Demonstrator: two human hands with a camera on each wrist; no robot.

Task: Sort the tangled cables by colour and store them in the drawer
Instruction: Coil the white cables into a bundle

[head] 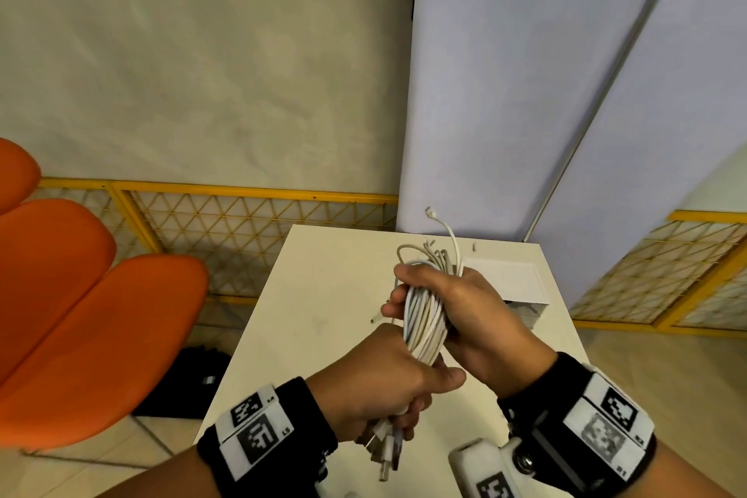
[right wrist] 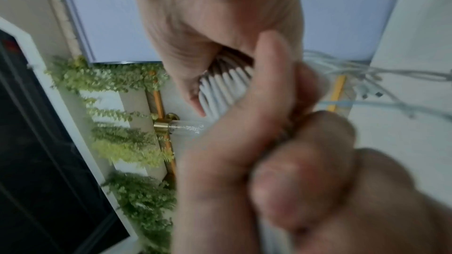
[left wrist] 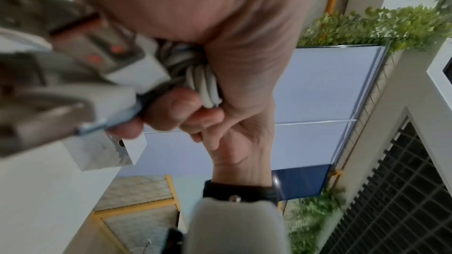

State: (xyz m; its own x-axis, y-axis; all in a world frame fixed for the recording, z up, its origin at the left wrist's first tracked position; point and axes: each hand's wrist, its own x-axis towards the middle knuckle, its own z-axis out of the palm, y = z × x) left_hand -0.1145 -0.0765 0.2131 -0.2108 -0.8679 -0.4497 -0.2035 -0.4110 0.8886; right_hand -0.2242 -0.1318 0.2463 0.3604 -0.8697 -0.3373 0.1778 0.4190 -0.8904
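A coiled bundle of white cables (head: 424, 319) hangs above the white table (head: 315, 315). My right hand (head: 444, 307) grips its upper half, and loose ends with small plugs (head: 434, 214) stick up past the fingers. My left hand (head: 388, 388) grips the lower end, where several USB plugs (head: 384, 453) hang out below the fist. The left wrist view shows the cable strands (left wrist: 203, 82) squeezed in the left hand's palm, with blurred plugs (left wrist: 73, 84) close to the lens. The right wrist view shows the strands (right wrist: 225, 88) between both fists. A small white drawer unit (head: 521, 287) stands behind the hands.
Orange chairs (head: 81, 315) stand left of the table, with a black bag (head: 190, 384) on the floor beside them. A yellow mesh fence (head: 242, 222) and pale lilac panels (head: 525, 93) close off the back.
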